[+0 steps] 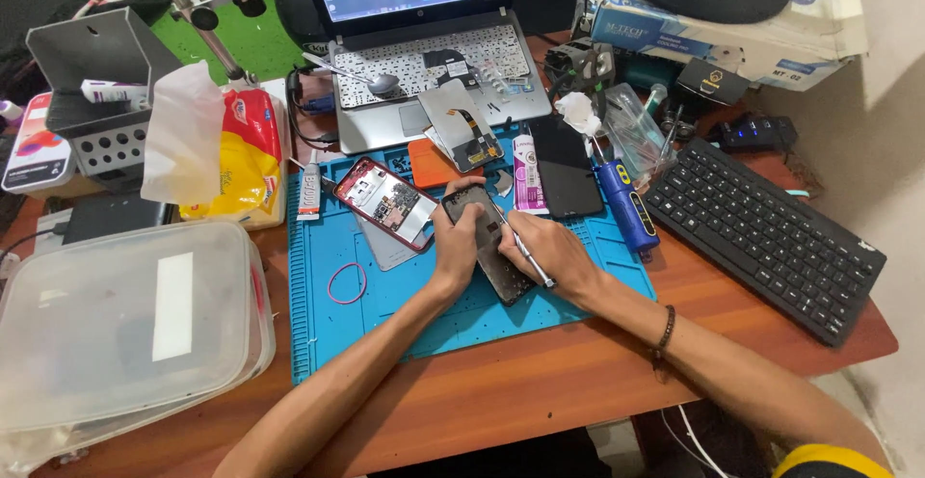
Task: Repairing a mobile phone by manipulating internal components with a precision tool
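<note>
Phone (487, 245) sits on the blue mat (328, 329), long axis running diagonally toward us. Our left hand (455, 243) clasps its left edge; our right hand (551, 252), just right of it, pinches a thin metal tool (520, 247) whose tip meets the phone's top.

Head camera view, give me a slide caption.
Left hand steadies an opened phone while right hand works it with tweezers.

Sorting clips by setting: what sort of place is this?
Probably a phone repair bench: an opened phone on a blue work mat, a thin metal tool in the right hand, and a laptop behind.
</note>
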